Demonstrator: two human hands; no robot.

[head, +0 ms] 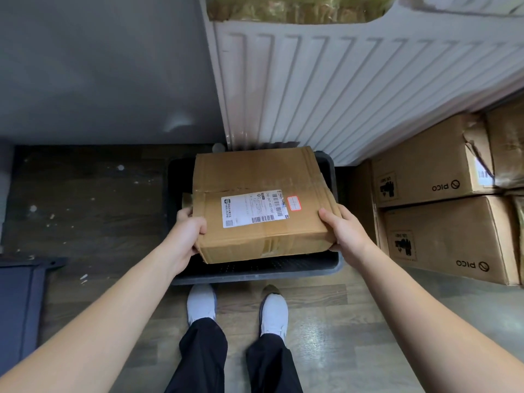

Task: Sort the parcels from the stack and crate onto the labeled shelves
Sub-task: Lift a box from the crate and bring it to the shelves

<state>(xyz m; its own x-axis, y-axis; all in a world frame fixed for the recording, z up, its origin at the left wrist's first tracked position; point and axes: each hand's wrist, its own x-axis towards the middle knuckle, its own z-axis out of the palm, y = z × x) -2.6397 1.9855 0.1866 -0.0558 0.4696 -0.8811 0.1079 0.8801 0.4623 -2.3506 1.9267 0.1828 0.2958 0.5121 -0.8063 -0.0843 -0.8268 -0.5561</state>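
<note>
A brown cardboard parcel [255,177] with a white shipping label and a small red-framed sticker on top sits tilted over a dark plastic crate [255,275] on the floor. My left hand [184,236] grips the parcel's near left corner, thumb on top and fingers underneath. On the near right corner my right hand [344,232] holds it the same way. The parcel covers most of the crate's inside, and another bit of cardboard shows under its left edge.
A white ribbed radiator [354,89] hangs on the wall right behind the crate. Stacked cardboard boxes [442,231] marked PICO stand to the right. A dark blue object [19,302] lies at the left edge. My feet stand just before the crate.
</note>
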